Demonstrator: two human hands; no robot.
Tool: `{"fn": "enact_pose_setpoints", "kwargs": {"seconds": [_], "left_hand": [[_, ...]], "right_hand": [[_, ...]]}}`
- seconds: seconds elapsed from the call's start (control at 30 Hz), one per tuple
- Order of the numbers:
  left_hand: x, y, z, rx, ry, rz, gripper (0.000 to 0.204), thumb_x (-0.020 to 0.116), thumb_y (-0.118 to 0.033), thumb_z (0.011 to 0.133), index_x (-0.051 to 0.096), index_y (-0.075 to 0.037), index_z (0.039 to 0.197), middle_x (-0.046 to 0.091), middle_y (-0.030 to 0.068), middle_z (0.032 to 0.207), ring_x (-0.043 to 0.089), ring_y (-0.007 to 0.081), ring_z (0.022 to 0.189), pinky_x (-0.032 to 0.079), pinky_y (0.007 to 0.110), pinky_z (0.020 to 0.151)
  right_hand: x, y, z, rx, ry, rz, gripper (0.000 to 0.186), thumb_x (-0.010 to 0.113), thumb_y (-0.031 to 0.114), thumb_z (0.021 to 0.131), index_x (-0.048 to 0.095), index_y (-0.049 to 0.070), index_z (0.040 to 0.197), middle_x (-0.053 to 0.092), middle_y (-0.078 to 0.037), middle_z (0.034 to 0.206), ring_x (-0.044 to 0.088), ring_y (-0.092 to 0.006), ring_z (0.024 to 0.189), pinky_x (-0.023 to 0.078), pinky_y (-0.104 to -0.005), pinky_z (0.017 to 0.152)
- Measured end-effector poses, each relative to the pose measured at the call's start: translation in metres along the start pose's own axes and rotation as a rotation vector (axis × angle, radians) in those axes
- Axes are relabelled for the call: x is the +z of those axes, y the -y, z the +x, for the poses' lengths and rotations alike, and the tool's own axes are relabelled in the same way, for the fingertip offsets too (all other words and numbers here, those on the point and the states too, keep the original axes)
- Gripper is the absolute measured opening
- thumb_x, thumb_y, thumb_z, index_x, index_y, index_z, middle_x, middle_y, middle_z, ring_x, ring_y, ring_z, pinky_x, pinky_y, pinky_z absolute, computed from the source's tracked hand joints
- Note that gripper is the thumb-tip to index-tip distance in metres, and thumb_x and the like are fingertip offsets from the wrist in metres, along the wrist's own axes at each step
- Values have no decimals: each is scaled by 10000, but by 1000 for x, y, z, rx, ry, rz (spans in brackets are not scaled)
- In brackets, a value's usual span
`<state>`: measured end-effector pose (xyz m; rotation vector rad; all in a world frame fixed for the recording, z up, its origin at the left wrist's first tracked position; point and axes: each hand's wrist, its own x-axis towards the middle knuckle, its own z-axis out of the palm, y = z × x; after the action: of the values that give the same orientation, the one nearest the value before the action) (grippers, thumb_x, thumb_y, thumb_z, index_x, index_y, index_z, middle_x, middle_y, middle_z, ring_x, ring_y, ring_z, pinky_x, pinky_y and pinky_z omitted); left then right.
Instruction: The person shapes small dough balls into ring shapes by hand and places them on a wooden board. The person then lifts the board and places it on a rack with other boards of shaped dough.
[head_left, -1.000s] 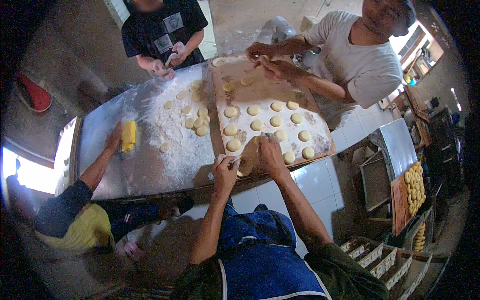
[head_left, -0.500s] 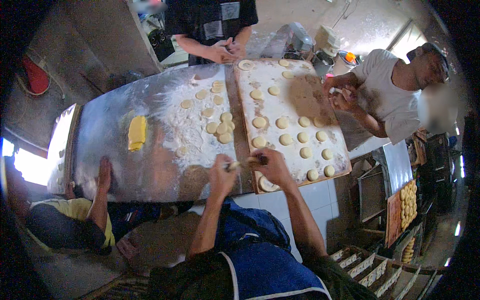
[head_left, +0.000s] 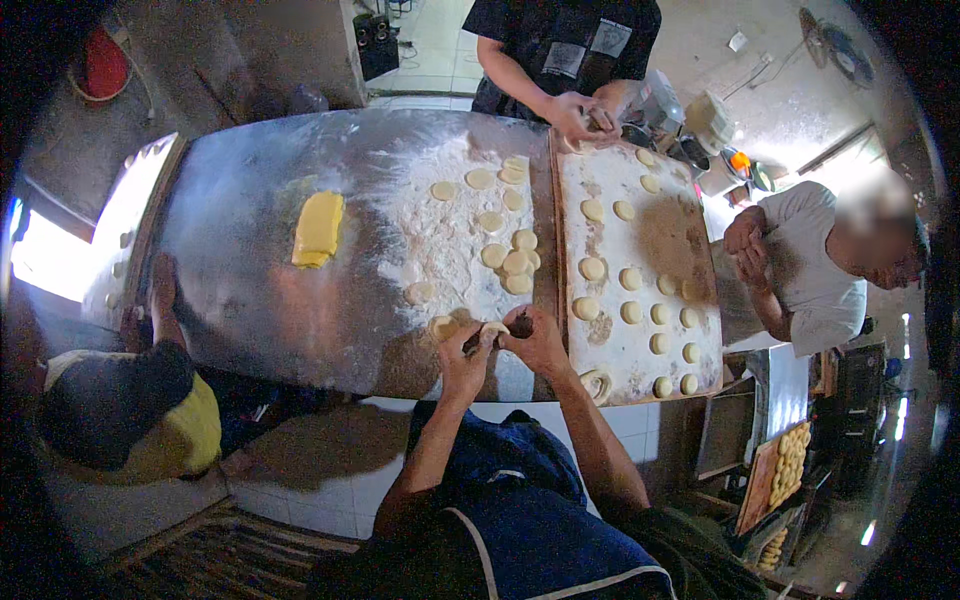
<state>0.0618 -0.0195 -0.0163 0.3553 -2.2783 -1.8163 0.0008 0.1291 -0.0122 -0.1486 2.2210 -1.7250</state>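
Pale dough piece point(head_left: 495, 328) hung pinched between our left hand point(head_left: 465, 368) and right hand point(head_left: 538, 346), above the counter point(head_left: 225, 250), near side; rounds point(head_left: 631, 312) dotted the right board point(head_left: 672, 225); further discs point(head_left: 515, 262), seemingly unfinished, lay left.

Black speaker point(head_left: 375, 45) up top beside some pale floor tiles point(head_left: 440, 62), and what looks like a dark fan point(head_left: 847, 52) upper right. There's a small orange object point(head_left: 740, 162) below that, plus something red and rounded point(head_left: 103, 65) upper left, can't tell what.
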Motion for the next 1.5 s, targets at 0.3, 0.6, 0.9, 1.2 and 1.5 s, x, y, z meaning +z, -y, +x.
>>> {"fn": "enact_pose_setpoints", "kwargs": {"seconds": [0.3,0.6,0.9,1.2,1.5], "left_hand": [[26,-23,-5,-277,208,-703,280,641,-205,921,567,-29,1127,658,81,981,610,142,785,498,283,681],[69,-51,-20,-155,567,-1487,273,580,-157,842,493,-61,1083,590,79,969,597,198,926,514,363,821],[141,-60,-48,296,69,-197,227,422,-304,945,456,-79,935,482,55,806,531,209,771,453,366,731],[182,-78,-67,139,114,-306,313,361,-340,979,469,-93,820,459,47,648,507,229,583,434,380,565],[200,-38,-80,-33,150,-806,388,351,-388,990,468,-66,806,442,55,648,491,194,624,433,351,603]], "right_hand": [[-22,41,-34,-35,183,20,534,638,-66,758,427,59,1232,604,-57,820,593,-133,761,498,-279,689],[-74,30,-52,-271,-150,-238,345,411,315,928,606,40,855,551,-51,745,564,-170,666,444,-276,602],[-112,33,-90,23,-249,54,688,379,543,964,566,-18,612,504,-60,509,490,-163,492,387,-334,441],[-137,-3,-105,81,-289,-76,726,231,467,994,677,-50,746,620,-251,656,619,-355,622,479,-457,650],[-153,-9,-126,34,-171,-206,634,382,461,944,617,-71,691,581,-253,599,591,-389,575,450,-486,586]]}}
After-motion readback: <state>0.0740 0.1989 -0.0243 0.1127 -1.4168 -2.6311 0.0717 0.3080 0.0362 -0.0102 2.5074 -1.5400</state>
